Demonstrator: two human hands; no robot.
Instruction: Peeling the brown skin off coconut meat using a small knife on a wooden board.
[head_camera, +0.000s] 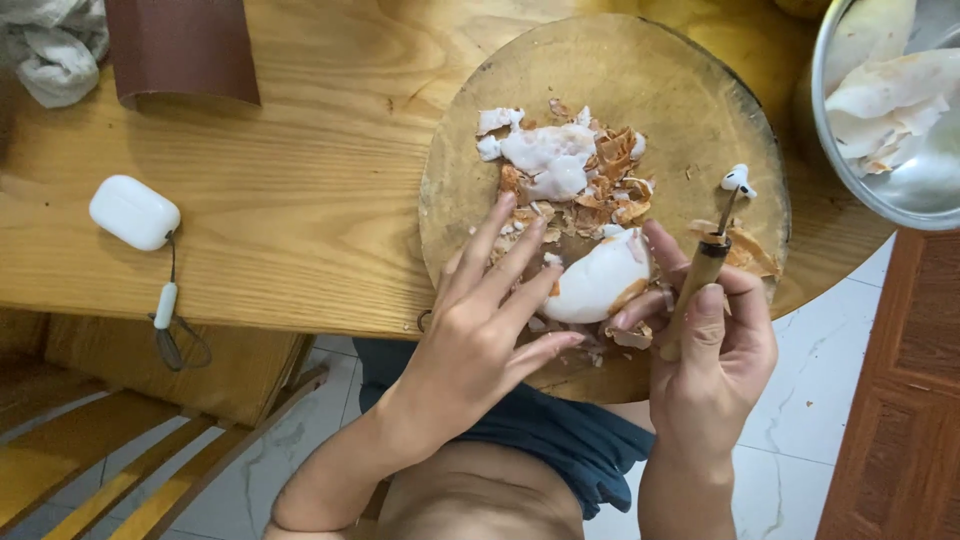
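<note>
A round wooden cutting board (660, 90) lies at the table's near edge. On it sit white chunks of peeled flesh (548, 155) and several brown peel scraps (612, 165). My left hand (490, 320) rests with spread fingers on the board, its fingertips against a rounded white piece (598, 282). My right hand (710, 340) grips a small knife with a wooden handle (698, 280), the blade pointing away from me, while its fingers also hold the white piece from the right. A white earbud (738, 180) lies on the board just beyond the blade tip.
A metal bowl (830, 130) holding white slices stands at the far right. A white earbud case (134, 212) with a dangling strap lies on the wooden table (300, 200) at left. A brown object (180, 45) and a crumpled cloth (55, 50) sit far left. A wooden chair (130, 440) stands below.
</note>
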